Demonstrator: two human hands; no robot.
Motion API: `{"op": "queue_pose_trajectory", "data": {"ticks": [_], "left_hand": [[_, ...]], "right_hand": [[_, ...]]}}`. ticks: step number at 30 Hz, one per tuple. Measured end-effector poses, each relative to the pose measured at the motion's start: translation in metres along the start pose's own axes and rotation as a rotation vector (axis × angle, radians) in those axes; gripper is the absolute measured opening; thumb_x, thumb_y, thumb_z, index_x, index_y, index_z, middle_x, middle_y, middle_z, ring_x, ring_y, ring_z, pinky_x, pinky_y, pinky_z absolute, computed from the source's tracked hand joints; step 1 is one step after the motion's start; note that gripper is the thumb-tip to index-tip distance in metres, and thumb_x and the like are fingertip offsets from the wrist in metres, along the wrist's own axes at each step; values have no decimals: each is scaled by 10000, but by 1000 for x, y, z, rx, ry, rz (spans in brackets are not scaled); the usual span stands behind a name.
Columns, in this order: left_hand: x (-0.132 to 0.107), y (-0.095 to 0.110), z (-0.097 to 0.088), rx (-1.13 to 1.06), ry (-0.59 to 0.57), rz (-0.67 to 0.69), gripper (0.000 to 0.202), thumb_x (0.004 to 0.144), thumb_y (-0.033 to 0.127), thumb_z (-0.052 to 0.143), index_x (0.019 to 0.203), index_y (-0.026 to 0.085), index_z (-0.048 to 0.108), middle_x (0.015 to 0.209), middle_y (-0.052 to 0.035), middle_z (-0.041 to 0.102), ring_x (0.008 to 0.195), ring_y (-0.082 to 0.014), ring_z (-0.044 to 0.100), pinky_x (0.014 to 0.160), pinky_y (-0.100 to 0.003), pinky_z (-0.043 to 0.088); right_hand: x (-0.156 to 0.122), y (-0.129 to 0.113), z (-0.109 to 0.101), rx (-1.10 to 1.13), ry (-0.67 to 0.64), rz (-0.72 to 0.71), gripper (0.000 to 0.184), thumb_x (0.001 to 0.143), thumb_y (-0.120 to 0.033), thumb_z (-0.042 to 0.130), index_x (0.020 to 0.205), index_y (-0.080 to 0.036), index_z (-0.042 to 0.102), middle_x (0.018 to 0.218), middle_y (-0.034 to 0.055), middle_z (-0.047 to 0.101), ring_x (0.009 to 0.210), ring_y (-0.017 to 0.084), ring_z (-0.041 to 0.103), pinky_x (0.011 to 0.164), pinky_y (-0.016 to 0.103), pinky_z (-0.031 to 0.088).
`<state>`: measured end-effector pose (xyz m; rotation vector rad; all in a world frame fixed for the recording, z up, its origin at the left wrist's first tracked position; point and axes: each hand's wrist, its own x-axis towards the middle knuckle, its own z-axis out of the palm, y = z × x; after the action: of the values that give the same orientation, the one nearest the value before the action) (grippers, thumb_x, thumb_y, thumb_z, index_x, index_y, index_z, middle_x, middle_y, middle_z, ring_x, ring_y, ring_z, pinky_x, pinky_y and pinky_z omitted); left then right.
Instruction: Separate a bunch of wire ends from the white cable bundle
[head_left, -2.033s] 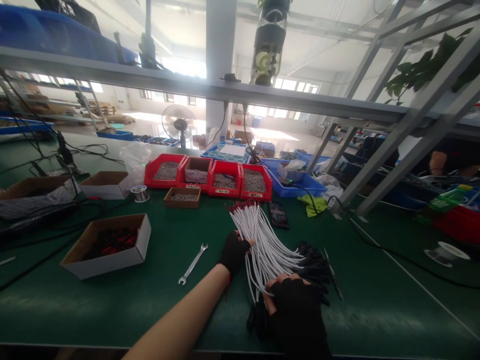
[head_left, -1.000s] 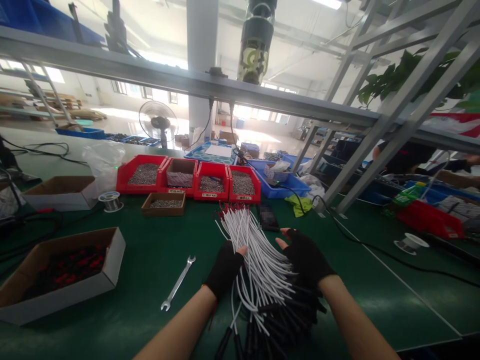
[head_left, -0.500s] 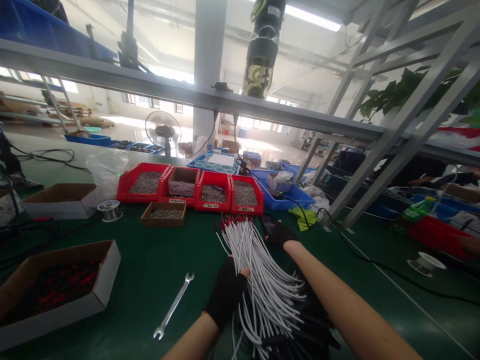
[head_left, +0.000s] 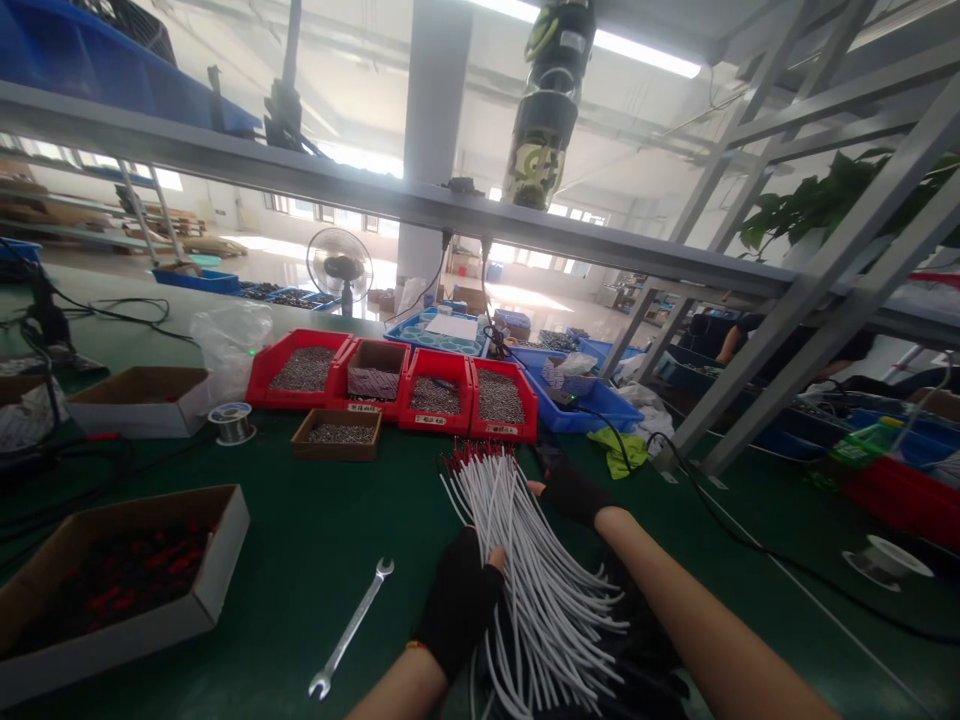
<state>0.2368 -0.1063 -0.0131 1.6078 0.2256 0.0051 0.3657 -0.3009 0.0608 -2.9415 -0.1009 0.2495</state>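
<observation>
wires: bundle of white wires (head_left: 525,560) lying on the green table (head_left: 315,540), red tips fanned at the far end near the red bins, black ends toward the person at the bottom edge
left hand: left hand (head_left: 459,600) in black fingerless glove, resting on the left edge of the bundle, fingers together and curled against the wires, thumb tip touching them
right hand: right hand (head_left: 571,492) in black fingerless glove, reached out along the right side of the bundle near its far end, lying flat, thumb poking toward the wires; cannot tell whether the fingers grip anything
wrench: small wrench (head_left: 351,628) flat on the table, left of the left hand, apart from it
near box: open cardboard box (head_left: 120,580) with red and black parts, far left
bins: four red bins (head_left: 397,385) in a row beyond the wires, filled with small grey parts; small brown tray (head_left: 336,435) just in front of them
spool: solder spool (head_left: 232,422) left of the tray
blue bin: blue bin (head_left: 592,392) right of the red bins, green cloth (head_left: 619,448) just beside it
background: fan (head_left: 339,265) standing behind the bins
</observation>
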Motion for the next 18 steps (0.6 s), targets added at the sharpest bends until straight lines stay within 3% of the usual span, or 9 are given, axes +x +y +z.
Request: {"op": "queue_pose_trajectory", "data": {"ticks": [2,4,6,9,11,14,18], "left_hand": [[-1,-1,1,-37,-16,4,535,740,394,735,1190,116,653,1460,-262,561,1450,-446,407,1250,-522,227],[-2,-3,4,-93,-58,8,536,723,381,760,1189,134,663,1433,-235,594,1440,-438,427,1247,-515,252],[-5,-4,7,-160,-117,11,546,706,379,787,1189,149,677,1412,-210,621,1435,-432,440,1243,-505,280],[-12,-5,12,-269,-229,18,551,735,400,777,1222,159,682,1415,-185,630,1430,-415,459,1230,-496,329],[-16,-3,15,-339,-325,23,539,768,420,749,1236,162,684,1401,-174,644,1387,-402,517,1199,-501,384],[-20,3,21,-420,-453,32,515,770,426,741,1212,165,698,1355,-160,677,1306,-383,597,1151,-496,449],[-21,7,28,-480,-467,18,481,771,388,739,1184,145,693,1339,-169,684,1242,-380,641,1070,-486,515]], "right_hand": [[-22,-6,3,63,-111,-85,308,1004,-424,665,1026,-119,701,1047,88,728,1007,231,700,973,452,549],[-44,-8,4,148,-222,-155,311,970,-426,709,1027,-120,708,996,78,746,947,230,722,930,441,570],[-64,-8,2,253,-283,-241,395,906,-400,773,1198,-147,690,1120,91,754,1021,250,728,942,423,576],[-85,-3,-5,362,-308,-341,768,781,-345,844,1475,-212,542,1387,115,664,1270,313,636,1064,426,526],[-90,2,-10,377,-311,-348,911,723,-312,849,1543,-195,470,1494,146,578,1374,348,550,1147,457,457],[-88,11,-15,354,-328,-297,958,674,-241,809,1556,-137,450,1552,191,504,1412,374,506,1201,502,384],[-90,13,-12,310,-314,-234,994,672,-187,736,1594,-103,374,1587,204,451,1437,361,479,1214,506,365]]}}
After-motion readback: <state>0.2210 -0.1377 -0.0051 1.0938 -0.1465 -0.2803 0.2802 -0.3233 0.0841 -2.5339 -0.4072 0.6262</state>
